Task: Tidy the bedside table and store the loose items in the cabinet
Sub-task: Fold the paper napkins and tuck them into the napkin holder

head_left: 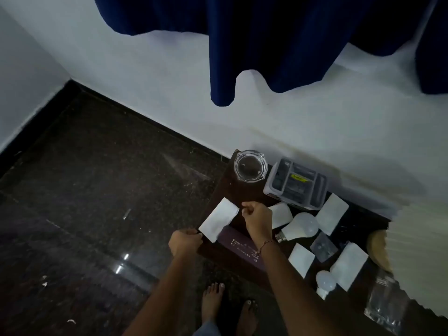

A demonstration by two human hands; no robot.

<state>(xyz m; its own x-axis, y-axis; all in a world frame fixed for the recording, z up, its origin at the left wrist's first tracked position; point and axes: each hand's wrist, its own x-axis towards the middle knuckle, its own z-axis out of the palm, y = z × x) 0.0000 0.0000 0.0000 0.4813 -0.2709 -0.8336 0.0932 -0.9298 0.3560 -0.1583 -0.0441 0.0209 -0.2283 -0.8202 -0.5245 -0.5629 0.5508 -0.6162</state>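
Hands (185,242) (257,218) each pinch one white packet (219,219); five more, two bulbs (303,225) lie nearby

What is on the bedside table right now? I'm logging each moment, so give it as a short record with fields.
surface: dark wooden bedside table
being handled: white paper, pinched at opposite ends by left hand and right hand
back corner: glass ashtray, upright
beside the ashtray: grey organiser box
bulbs: large bulb, small bulb
other loose items: several more white papers, dark maroon case
stored so far: cannot tell
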